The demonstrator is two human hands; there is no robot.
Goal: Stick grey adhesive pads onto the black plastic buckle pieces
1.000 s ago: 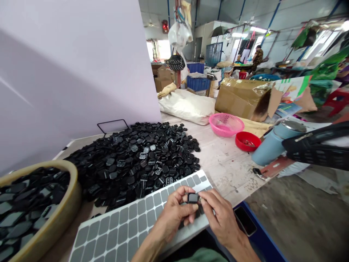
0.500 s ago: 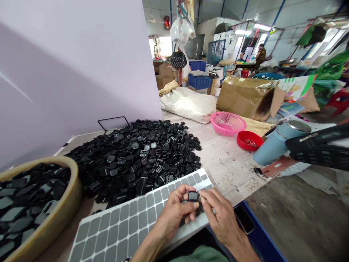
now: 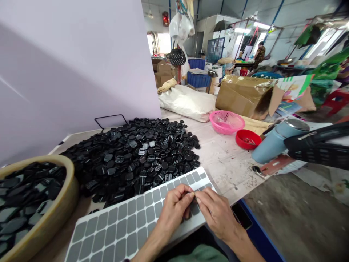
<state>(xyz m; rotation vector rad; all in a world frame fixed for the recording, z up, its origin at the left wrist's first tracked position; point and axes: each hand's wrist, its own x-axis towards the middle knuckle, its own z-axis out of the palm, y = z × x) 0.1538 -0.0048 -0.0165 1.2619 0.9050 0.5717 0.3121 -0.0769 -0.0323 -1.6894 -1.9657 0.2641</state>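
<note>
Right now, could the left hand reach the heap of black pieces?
Probably yes: the heap of black pieces lies just past the sheet under the left hand, with nothing standing between, though its fingertips are busy close against the right hand.

You are in a workshop, shown by the heap of small black pieces (image 3: 141, 149) across your worktable (image 3: 220, 156), the blue crates (image 3: 197, 79) and cardboard box (image 3: 240, 95) beyond its far edge, strip lights (image 3: 261, 26), and a person (image 3: 260, 54) standing among cluttered benches.
</note>
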